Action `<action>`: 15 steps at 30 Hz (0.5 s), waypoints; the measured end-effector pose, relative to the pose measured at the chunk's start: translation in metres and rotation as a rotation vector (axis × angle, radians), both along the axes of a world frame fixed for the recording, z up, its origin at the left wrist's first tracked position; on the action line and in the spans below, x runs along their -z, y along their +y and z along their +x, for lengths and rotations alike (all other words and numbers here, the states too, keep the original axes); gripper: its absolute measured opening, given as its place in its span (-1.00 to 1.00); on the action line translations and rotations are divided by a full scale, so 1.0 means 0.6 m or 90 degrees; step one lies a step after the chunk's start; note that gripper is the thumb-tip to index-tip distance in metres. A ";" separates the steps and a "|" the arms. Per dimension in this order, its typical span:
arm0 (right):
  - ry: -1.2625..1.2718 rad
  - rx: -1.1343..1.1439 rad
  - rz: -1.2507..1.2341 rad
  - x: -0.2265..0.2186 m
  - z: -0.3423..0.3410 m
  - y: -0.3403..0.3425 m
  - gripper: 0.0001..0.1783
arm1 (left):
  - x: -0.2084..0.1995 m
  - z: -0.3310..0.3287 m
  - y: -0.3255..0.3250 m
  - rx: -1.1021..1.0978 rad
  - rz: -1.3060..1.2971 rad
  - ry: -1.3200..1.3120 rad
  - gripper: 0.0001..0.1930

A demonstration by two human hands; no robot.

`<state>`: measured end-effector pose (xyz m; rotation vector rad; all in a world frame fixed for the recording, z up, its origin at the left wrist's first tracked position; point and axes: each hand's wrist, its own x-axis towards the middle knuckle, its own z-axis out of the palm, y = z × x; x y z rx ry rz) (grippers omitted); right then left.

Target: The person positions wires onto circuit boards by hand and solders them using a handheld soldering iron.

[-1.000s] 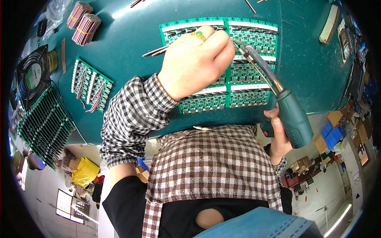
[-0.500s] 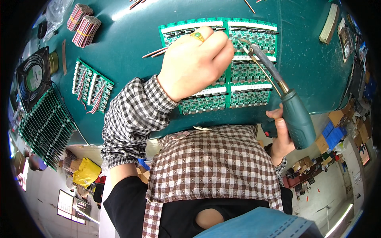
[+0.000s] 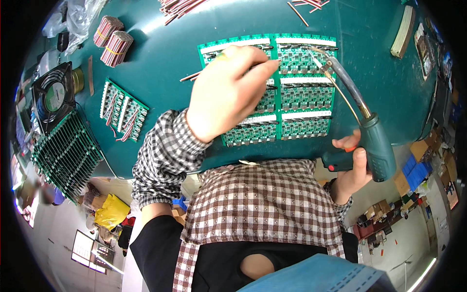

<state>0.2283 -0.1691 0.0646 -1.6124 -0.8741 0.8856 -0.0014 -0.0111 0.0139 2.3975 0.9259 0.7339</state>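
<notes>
My left hand (image 3: pixel 228 92) is closed above the left half of the green circuit board panel (image 3: pixel 305 101), its fingers pinched near the panel's middle seam. Red-and-black wires (image 3: pixel 189 76) stick out leftward from beneath it; their other ends are hidden by the hand. In my right hand (image 3: pixel 357 170) is a green soldering gun (image 3: pixel 378 151), gripped at its handle. The gun's bent metal tube and thin rod reach up and left over the panel's upper right section. Whether the tip touches the board cannot be made out.
Two banded wire bundles (image 3: pixel 116 48) stand at the far left, near a smaller circuit board (image 3: pixel 122 111) with wires on it. A black fan (image 3: pixel 52 95) and a stack of boards (image 3: pixel 68 153) sit at the left edge. Loose wires (image 3: pixel 182 7) lie at the far edge.
The soldering gun's tip has moved right across the panel, away from my left fingers. My left hand has shifted slightly left and nearer. The whole view has shifted, showing more loose wires at the far edge.
</notes>
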 end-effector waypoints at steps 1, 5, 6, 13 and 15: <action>0.024 0.019 -0.003 -0.002 -0.001 0.002 -0.54 | -0.008 -0.007 0.006 -0.019 -0.027 -0.026 -0.71; 0.084 0.049 -0.019 -0.004 0.002 0.009 -0.58 | -0.020 -0.037 0.045 -0.122 -0.027 -0.034 -0.80; 0.085 0.041 -0.006 -0.004 0.003 0.010 -0.58 | -0.023 -0.040 0.054 -0.144 -0.046 -0.012 -0.81; 0.081 0.057 -0.003 -0.011 -0.002 0.019 -0.62 | -0.011 0.001 0.119 -0.137 -0.034 -0.016 -0.85; 0.078 0.057 -0.001 -0.014 -0.002 0.018 -0.61 | -0.001 0.024 0.134 -0.132 0.014 -0.008 -0.82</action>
